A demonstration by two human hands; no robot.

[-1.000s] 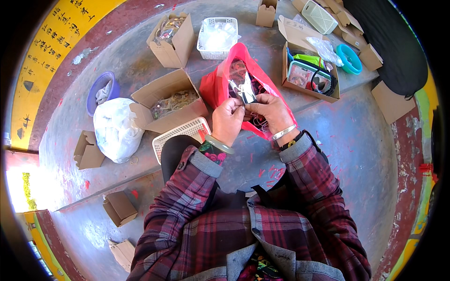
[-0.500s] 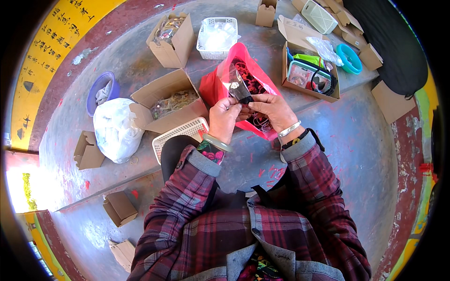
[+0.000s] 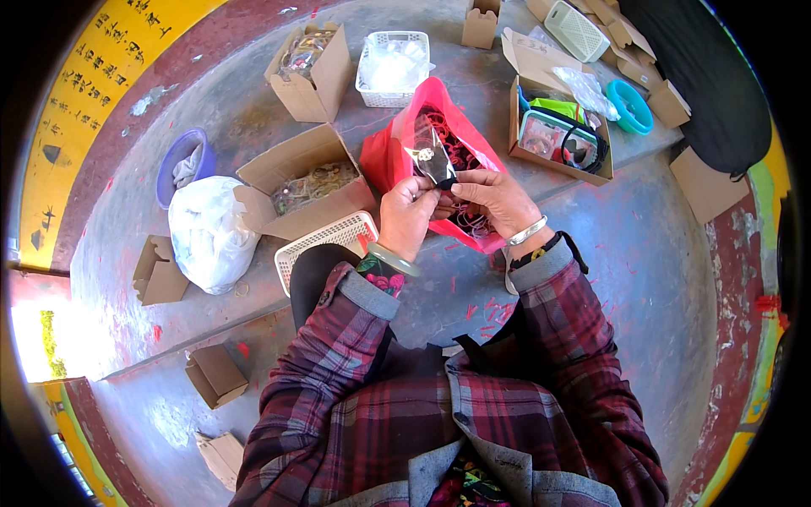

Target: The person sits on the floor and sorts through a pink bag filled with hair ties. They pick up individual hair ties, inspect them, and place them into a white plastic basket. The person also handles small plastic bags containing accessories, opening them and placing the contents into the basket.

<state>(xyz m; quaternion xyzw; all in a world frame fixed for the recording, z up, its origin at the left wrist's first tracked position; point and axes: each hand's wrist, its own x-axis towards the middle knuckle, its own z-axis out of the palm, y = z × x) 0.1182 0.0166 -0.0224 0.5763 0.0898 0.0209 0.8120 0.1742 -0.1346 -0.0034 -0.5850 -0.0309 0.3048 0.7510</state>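
Over an open red bag (image 3: 384,160), my left hand (image 3: 404,221) and my right hand (image 3: 503,205) meet at the lower end of a small clear plastic packet (image 3: 432,160). A pale ornament-like shape shows inside it; its exact kind I cannot make out. Both hands are closed, thumbs and fingers pinching the packet's end around a small black piece (image 3: 444,182). Some fingertips are hidden behind it. Inside the bag lie many thin red and dark loops (image 3: 460,152), partly covered by my hands and the packet.
Left of the bag stand an open cardboard box (image 3: 291,165) of small packets, a cream basket (image 3: 329,241) and a white plastic sack (image 3: 211,241). A white basket (image 3: 393,97) sits beyond. To the right are a box with a pouch (image 3: 549,165) and a turquoise basin (image 3: 629,106).
The packet's upper part is tilted slightly differently and catches more light. Both hands have shifted slightly and keep their pinch on its lower end.
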